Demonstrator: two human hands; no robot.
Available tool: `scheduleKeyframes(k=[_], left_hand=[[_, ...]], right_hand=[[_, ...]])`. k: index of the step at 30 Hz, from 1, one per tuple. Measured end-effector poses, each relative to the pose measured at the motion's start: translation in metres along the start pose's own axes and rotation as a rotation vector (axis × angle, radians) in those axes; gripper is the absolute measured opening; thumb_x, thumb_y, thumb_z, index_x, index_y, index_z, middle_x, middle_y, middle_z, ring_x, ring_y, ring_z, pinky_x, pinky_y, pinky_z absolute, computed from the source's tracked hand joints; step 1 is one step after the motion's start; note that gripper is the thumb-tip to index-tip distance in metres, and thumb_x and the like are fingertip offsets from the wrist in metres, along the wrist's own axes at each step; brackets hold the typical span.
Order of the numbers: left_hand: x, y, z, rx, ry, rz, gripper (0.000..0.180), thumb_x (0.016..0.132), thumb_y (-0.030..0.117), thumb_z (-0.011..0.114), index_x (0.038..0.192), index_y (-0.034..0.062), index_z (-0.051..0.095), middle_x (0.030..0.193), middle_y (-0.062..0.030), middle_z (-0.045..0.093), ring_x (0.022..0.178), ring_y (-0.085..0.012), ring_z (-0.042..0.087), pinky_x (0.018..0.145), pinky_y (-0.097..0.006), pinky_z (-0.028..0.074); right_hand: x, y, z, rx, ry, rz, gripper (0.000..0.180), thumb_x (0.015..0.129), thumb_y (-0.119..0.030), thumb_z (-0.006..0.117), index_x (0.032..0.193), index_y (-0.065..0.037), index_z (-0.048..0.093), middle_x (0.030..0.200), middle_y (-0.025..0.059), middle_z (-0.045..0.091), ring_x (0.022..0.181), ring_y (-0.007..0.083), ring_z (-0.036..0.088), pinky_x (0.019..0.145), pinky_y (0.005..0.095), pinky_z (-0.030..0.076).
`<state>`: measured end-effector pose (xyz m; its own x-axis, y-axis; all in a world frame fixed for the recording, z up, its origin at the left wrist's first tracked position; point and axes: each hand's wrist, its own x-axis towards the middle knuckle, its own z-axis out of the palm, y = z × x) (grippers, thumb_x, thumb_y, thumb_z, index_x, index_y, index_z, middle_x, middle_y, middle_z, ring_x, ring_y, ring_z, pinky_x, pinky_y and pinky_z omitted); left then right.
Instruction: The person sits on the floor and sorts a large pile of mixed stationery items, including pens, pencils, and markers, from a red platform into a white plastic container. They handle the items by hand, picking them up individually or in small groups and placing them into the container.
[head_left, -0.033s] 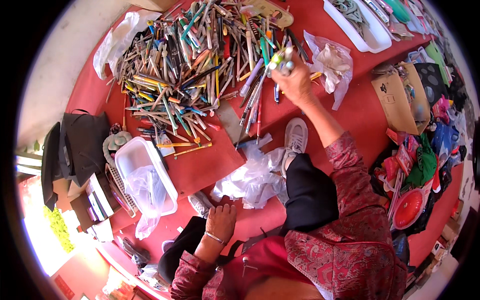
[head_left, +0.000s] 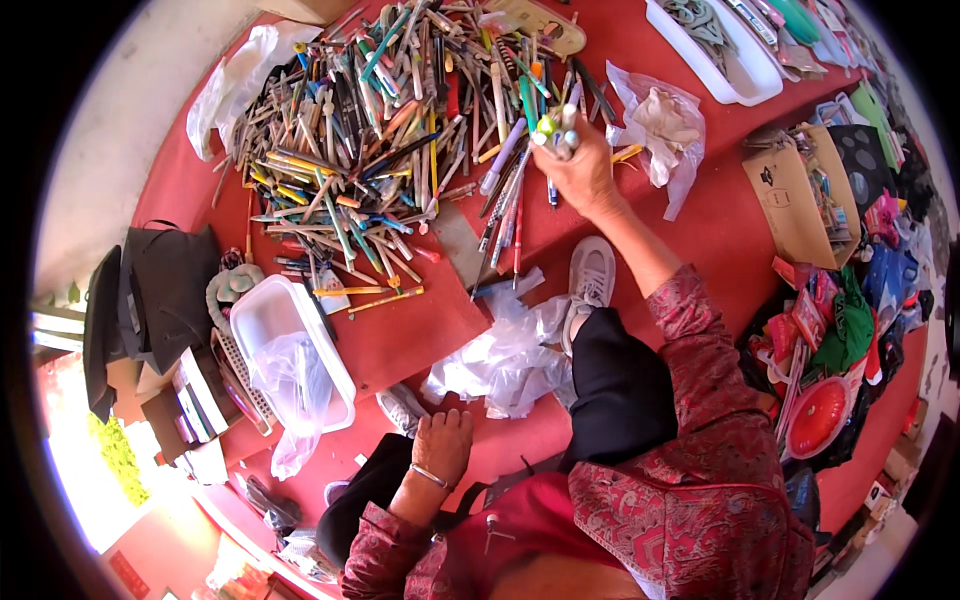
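My right hand (head_left: 583, 172) is closed around an upright bundle of pens (head_left: 556, 134), their ends pointing up. Below and left of it, several loose pens and pencils (head_left: 508, 205) lie at the table's edge. A large heap of pens and pencils (head_left: 350, 140) spreads across the red surface to the left. My left hand (head_left: 443, 445), with a bracelet at the wrist, rests on my left knee. Its fingers bend over the knee, and nothing shows in it.
A crumpled clear bag (head_left: 662, 130) lies right of my right hand. Plastic sheeting (head_left: 510, 355) lies between my feet. A white bin (head_left: 290, 350) stands left, a white tray (head_left: 735, 85) far right, and a cardboard box (head_left: 795, 210) of pens at right.
My right hand has shifted slightly down and to the left with the pens. My left hand has stayed on the knee.
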<state>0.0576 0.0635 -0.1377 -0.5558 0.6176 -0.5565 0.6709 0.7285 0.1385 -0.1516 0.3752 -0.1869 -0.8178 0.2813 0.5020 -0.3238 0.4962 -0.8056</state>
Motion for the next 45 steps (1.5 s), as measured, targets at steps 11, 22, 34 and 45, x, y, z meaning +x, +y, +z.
scheduleKeyframes(k=[11, 22, 34, 45], left_hand=[[0.002, 0.002, 0.008, -0.016, 0.003, 0.018, 0.019, 0.074, 0.014, 0.048, 0.091, 0.0068, 0.049, 0.080, -0.0075, 0.053, 0.076, -0.0237, 0.055, 0.069, -0.036, 0.041], [0.001, 0.003, 0.015, 0.007, 0.028, 0.017, 0.020, 0.073, 0.015, 0.051, 0.091, 0.0076, 0.049, 0.078, -0.0061, 0.052, 0.074, -0.0229, 0.055, 0.066, -0.035, 0.042], [-0.004, -0.016, -0.084, -1.299, 0.667, -0.146, 0.034, 0.085, 0.021, 0.049, 0.113, 0.0022, 0.047, 0.106, -0.0150, 0.054, 0.096, -0.0233, 0.054, 0.082, -0.033, 0.042], [-0.026, -0.063, -0.088, -2.523, 0.474, 0.919, 0.037, 0.086, 0.040, 0.043, 0.099, 0.0063, 0.051, 0.084, -0.0043, 0.056, 0.079, -0.0147, 0.053, 0.074, -0.025, 0.040]], right_hand=[[-0.036, 0.048, 0.023, 0.041, 0.025, 0.127, 0.021, 0.066, -0.007, 0.064, 0.083, -0.002, 0.052, 0.068, 0.0122, 0.057, 0.061, 0.0252, 0.058, 0.055, 0.0317, 0.044], [-0.030, 0.038, 0.029, 0.100, -0.006, 0.171, 0.026, 0.069, -0.005, 0.063, 0.094, -0.004, 0.057, 0.075, 0.0074, 0.062, 0.068, 0.0167, 0.060, 0.059, 0.0260, 0.045], [0.023, -0.102, 0.028, 1.218, -0.389, 0.959, 0.016, 0.069, -0.005, 0.056, 0.082, -0.003, 0.047, 0.059, 0.0050, 0.050, 0.053, 0.0185, 0.052, 0.062, 0.0362, 0.045], [-0.035, -0.290, 0.059, 0.987, -1.203, 1.129, 0.012, 0.070, -0.006, 0.057, 0.079, -0.001, 0.050, 0.060, 0.0080, 0.054, 0.051, 0.0188, 0.054, 0.062, 0.0365, 0.049]])
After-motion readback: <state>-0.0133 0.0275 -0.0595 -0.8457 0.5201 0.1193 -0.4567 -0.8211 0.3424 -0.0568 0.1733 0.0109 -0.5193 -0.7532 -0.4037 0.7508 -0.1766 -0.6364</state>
